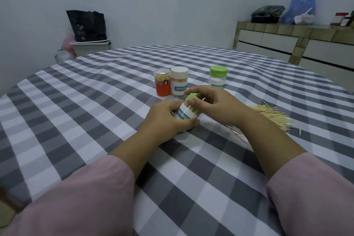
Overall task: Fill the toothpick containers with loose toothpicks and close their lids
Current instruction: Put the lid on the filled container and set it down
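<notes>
Checked cloth (80, 113) in grey and white covers the round bench. At far left, off the bench, a black bag (87, 26) stands in a pale bin (90, 48) against the wall.

Near the bench centre, a red container (162, 84) with a clear cap stands upright, just beside a container with a cream lid (179, 82); both show toothpicks inside.

In front of these, the left hand (166, 120) holds a grip on the base end of a tilted container (188, 113) with a white and teal label, fingers and thumb curled round it. Toothpicks show through its clear wall. The right hand (216, 106) has its grip at the upper end, thumb and fingers curled round the green lid (192, 97). Whether the lid is fully seated cannot be told.

Behind the right hand, a container with a closed green lid (218, 78) stands upright.

To the right, a pile of loose toothpicks (272, 117) lies on the cloth, with several strays near the right wrist.

At far right, a tiled counter (287, 30) carries a blue plastic bag (301, 5) and a dark tray (267, 15).
</notes>
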